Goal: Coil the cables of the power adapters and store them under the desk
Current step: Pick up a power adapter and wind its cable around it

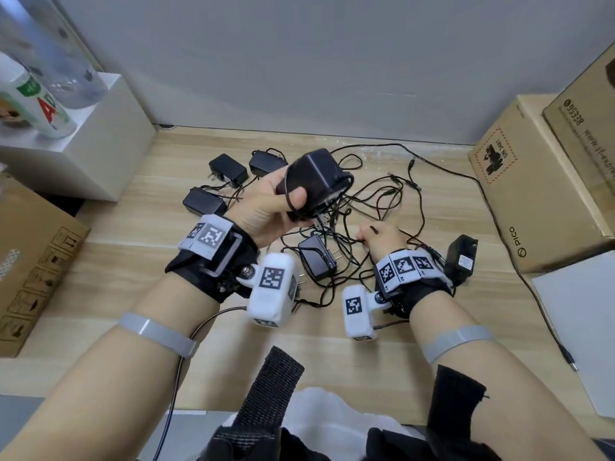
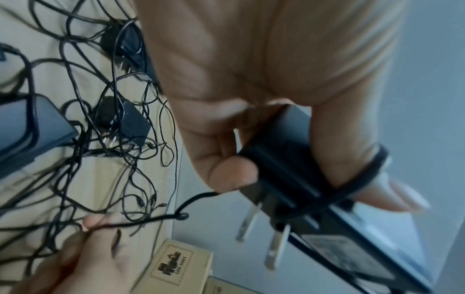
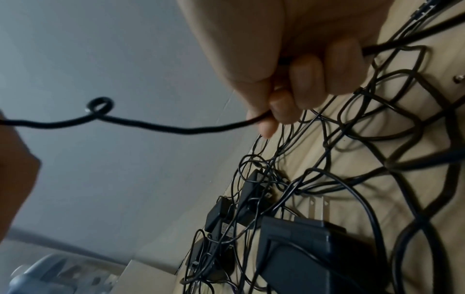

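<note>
My left hand (image 1: 266, 207) holds a black power adapter (image 1: 314, 181) raised above the wooden floor, its cable wound over the thumb and body. In the left wrist view the adapter (image 2: 289, 169) shows its two prongs (image 2: 274, 250) pointing down, with the cable looped round my thumb. My right hand (image 1: 382, 239) pinches that adapter's black cable (image 3: 151, 125), which runs with a small kink toward the left hand. Several other black adapters (image 1: 228, 169) lie in a tangle of cables (image 1: 376, 201) on the floor beneath both hands.
Cardboard boxes (image 1: 532, 181) stand at the right, another cardboard box (image 1: 30, 257) at the left. A white block (image 1: 100, 141) with bottles on it sits at the back left. A grey wall (image 1: 299, 61) closes the back. A white sheet (image 1: 579, 324) lies at the right front.
</note>
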Motion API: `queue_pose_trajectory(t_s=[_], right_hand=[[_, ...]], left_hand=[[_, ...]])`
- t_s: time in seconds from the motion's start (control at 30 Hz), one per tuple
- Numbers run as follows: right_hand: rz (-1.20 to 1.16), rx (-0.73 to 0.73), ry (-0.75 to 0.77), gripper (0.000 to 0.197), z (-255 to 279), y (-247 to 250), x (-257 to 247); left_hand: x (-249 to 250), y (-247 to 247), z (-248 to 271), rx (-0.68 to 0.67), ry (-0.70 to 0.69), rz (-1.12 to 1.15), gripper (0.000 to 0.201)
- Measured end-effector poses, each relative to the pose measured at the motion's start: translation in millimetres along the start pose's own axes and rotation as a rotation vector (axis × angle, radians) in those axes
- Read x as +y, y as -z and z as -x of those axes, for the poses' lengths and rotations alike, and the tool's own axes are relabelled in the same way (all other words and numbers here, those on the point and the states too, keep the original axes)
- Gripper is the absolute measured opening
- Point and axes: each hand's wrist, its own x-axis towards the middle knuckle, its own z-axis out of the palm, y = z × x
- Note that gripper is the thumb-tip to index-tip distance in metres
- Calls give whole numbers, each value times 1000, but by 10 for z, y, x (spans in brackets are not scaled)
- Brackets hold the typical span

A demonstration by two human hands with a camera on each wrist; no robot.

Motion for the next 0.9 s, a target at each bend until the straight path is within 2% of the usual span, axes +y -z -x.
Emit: queue_pose_trajectory(t_s=[0.07,0.13,0.23,0.27,0.33,0.4,0.43,0.53,0.6,0.7,0.8,0.9], right_hand=[[4,6,37,16,24,48,-55],[-18,46,114,22,58,133,-167],[-212,98,327,25,224,325,-481],[-330,57,389,25,305,376,-587],[-491,-115,446,27,430,418,-762],[-547,-298,402,25,461,350,-879],[-560,-342,349,25,460,300,-921],[-519,-324,188,33,564,231,-1020],[-496,-334,176,34,605,211,-1011],[-504,-304,210,38,583,224,-942],[-302,-195,323,33,509,211,-847],[-128,-183,381,36,467,188,-756]], left_hand=[[-28,0,-16,-3,20,-36,76],[-57,0,-29,15,26,-60,75],[-88,11,-54,47,30,-71,78],[-102,13,-63,54,33,-79,79],[-130,4,-79,63,43,-96,81],[-143,-32,-85,44,41,-83,79],[-143,-46,-87,30,35,-71,76],[-131,-52,-92,41,27,-63,80],[-142,-44,-79,58,27,-72,80],[-163,-32,-55,56,48,-65,61],[-130,-26,-37,106,58,-110,56],[-113,-60,-50,240,93,-146,24]])
